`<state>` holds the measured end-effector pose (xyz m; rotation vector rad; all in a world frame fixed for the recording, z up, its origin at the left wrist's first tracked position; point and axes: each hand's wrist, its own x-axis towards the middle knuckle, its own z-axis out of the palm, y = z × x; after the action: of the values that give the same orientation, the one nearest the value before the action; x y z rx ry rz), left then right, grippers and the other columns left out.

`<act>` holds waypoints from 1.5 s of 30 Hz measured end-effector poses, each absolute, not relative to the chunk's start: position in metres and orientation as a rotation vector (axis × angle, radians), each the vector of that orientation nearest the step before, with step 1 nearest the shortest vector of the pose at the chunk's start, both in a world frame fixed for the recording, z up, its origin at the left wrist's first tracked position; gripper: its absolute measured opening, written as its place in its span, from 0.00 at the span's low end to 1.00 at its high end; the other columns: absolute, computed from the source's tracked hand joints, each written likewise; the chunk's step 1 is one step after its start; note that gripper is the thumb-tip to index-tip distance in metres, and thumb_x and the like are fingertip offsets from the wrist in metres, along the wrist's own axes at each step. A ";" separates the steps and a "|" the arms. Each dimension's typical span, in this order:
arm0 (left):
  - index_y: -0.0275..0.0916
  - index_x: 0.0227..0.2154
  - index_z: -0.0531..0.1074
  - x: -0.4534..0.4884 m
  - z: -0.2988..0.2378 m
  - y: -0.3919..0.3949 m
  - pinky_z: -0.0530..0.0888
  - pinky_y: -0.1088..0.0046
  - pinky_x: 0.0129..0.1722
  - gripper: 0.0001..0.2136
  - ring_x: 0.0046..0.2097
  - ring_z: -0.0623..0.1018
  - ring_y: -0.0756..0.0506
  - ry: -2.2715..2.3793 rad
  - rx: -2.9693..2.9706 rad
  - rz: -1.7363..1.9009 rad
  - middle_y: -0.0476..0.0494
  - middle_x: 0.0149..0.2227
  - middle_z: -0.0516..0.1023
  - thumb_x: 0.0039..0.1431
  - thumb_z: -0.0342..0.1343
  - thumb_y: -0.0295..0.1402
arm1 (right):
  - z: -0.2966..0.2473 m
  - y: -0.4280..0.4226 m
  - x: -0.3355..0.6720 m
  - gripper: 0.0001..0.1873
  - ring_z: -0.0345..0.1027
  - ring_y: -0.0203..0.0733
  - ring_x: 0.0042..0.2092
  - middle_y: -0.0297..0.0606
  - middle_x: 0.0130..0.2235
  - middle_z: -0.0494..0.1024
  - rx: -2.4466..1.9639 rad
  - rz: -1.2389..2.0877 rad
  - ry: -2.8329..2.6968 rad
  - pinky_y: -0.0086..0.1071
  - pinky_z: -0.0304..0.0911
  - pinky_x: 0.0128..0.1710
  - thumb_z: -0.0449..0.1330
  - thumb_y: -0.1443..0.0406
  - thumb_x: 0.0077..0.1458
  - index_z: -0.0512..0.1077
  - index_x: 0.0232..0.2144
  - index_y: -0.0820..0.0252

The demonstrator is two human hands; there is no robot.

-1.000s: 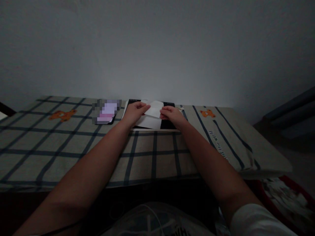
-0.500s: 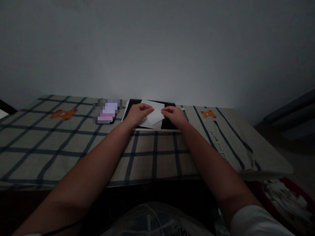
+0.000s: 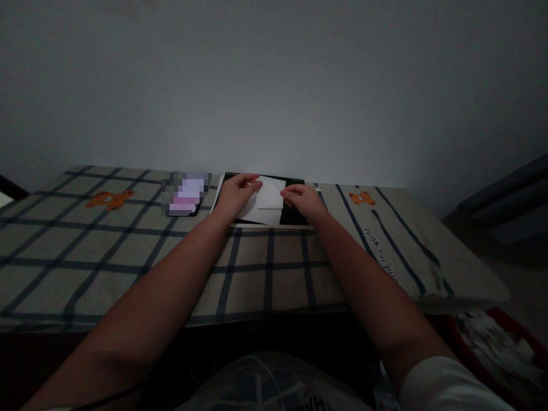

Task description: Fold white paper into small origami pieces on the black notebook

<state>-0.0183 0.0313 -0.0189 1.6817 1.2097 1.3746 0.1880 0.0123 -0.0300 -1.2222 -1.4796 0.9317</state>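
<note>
A small folded piece of white paper is held between my two hands, its lower edge lying level. My right hand pinches its right side between thumb and fingers. At the upper left corner, the thumb and forefinger of my left hand come close together in a pinch. Beneath the paper lies a larger white sheet, which rests on a black pad with holes along its far edge. My left hand covers part of the pad and the sheet.
A phone with a lit, blurred screen lies left of the pad. A checked cloth with orange bear figures covers the table. The wall rises behind. Red and white fabric is low at the right.
The folded paper has turned: a corner pointed toward me before, and now its near edge is level. My left hand's fingertips have shifted slightly up and left; my right hand barely moved.
</note>
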 end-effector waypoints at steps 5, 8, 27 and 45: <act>0.34 0.41 0.78 -0.018 -0.020 0.032 0.71 0.72 0.38 0.18 0.33 0.74 0.49 1.216 1.678 1.338 0.44 0.34 0.80 0.49 0.65 0.38 | -0.029 0.014 0.187 0.07 0.67 0.34 0.29 0.34 0.27 0.75 -1.211 0.970 -1.364 0.30 0.62 0.30 0.63 0.62 0.49 0.74 0.29 0.61; 0.34 0.41 0.77 -0.017 -0.022 0.031 0.71 0.72 0.37 0.16 0.33 0.74 0.49 1.215 1.668 1.272 0.43 0.35 0.80 0.49 0.65 0.36 | -0.028 0.015 0.187 0.06 0.67 0.34 0.29 0.34 0.27 0.75 -1.208 0.991 -1.336 0.29 0.62 0.30 0.62 0.63 0.50 0.74 0.29 0.61; 0.35 0.30 0.75 -0.012 -0.013 0.021 0.72 0.75 0.33 0.08 0.27 0.74 0.52 1.189 1.466 1.223 0.49 0.26 0.77 0.48 0.66 0.30 | -0.030 0.014 0.186 0.04 0.68 0.33 0.29 0.34 0.27 0.76 -1.221 1.042 -1.333 0.29 0.65 0.31 0.64 0.67 0.49 0.74 0.30 0.61; 0.36 0.31 0.77 -0.013 -0.016 0.025 0.71 0.72 0.35 0.07 0.29 0.74 0.50 1.206 1.501 1.229 0.46 0.29 0.78 0.49 0.64 0.32 | -0.030 0.015 0.186 0.07 0.68 0.33 0.28 0.34 0.28 0.75 -1.199 1.095 -1.276 0.30 0.66 0.32 0.66 0.66 0.47 0.71 0.29 0.61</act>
<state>-0.0128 0.0247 -0.0163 1.5009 1.2056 1.2291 0.1862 0.0152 -0.0305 -1.1992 -1.2758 1.0949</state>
